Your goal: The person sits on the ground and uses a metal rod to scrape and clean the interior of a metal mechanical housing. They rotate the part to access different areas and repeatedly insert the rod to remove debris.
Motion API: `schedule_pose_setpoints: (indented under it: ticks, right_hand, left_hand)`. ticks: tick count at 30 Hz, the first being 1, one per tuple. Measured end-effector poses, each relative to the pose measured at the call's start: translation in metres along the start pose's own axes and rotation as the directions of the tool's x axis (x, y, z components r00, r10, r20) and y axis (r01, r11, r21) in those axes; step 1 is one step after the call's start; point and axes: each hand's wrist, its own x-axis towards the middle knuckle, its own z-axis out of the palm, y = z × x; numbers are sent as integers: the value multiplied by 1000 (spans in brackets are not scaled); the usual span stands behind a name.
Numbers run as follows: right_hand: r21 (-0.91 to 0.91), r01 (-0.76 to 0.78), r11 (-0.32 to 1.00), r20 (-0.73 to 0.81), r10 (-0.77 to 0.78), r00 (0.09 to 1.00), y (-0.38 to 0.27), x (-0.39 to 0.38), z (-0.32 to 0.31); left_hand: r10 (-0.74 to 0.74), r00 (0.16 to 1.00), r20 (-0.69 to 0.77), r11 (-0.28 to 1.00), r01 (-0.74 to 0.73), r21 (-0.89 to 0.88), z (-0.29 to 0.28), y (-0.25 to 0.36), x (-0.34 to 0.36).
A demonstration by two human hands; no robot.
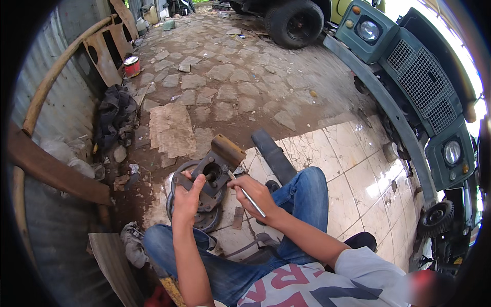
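My left hand [188, 199] grips the near-left side of a grey metal bracket [209, 188], thumb up beside a round opening in it. Joined to or lying against the bracket's far end is a rusty metal channel piece [228, 149]. My right hand [254, 194] is closed around a slim silver pen-shaped metal tool [252, 199]. The tool's upper tip meets or nearly meets the bracket's right edge. Under the bracket lie round metal discs [208, 221], partly hidden by my left hand and the bracket.
A dark flat bar-shaped piece [273, 156] lies on cracked tiles [353, 194] ahead of my knee. Beyond the discs is a worn board [172, 130]. Corrugated sheeting [56, 97] and a red can [132, 66] stand left; a green vehicle front [417, 77] stands right.
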Motion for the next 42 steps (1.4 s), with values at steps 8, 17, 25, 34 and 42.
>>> schedule_pose_setpoints:
  ticks: [8,17,25,34,42]
  right_hand:
    - [39,-18,999,-2,18,1000,-4,5,8]
    - [10,-72,997,36,71,997,-7,7,6]
    - [-10,-69,998,12,69,998,-5,16,13]
    - [4,-64,998,-20,64,998,-8,20,18]
    - [21,-45,999,49,44,998,-3,14,12]
  left_hand:
    - [79,997,-8,997,-79,10,1,2,-1]
    - [28,997,71,999,-31,43,-6,-2,0]
    - [-1,997,80,997,-6,83,-2,1,0]
    - [4,993,119,998,-12,69,-1,7,-4]
    - [61,995,77,998,-60,-3,-5,1,0]
